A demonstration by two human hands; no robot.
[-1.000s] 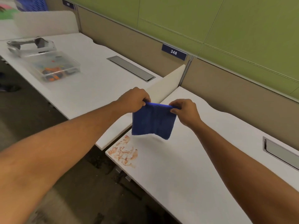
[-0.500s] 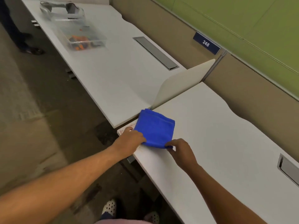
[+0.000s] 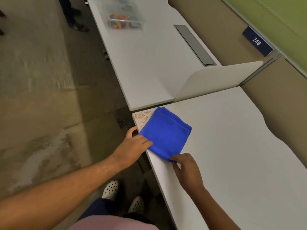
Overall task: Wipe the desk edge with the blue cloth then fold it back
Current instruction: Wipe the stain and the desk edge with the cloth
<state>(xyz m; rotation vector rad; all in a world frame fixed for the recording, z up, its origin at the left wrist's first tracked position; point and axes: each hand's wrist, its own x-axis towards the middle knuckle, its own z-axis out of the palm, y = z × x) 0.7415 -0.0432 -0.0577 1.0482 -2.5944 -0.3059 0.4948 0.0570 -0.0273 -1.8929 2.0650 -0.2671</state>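
I pin blue cloth [image 3: 166, 133] flat: left hand [image 3: 132, 146] grips near corner, right hand [image 3: 186, 168] seemingly pinches other. Press firmly, sweep over orange marks [image 3: 142, 117] along desk edge [image 3: 153, 163].

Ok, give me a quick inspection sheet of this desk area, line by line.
Surface: white desk, orange marks at its near corner.
Job's things: folded blue cloth lying flat at the desk edge, partly over the marks.
Clutter: clear bin of small items on the neighbouring desk.
Grippers: left hand and right hand each touching a near corner of the cloth.
Cables: nothing seen.
Surroundings: divider panel, sign reading 248, bare floor.
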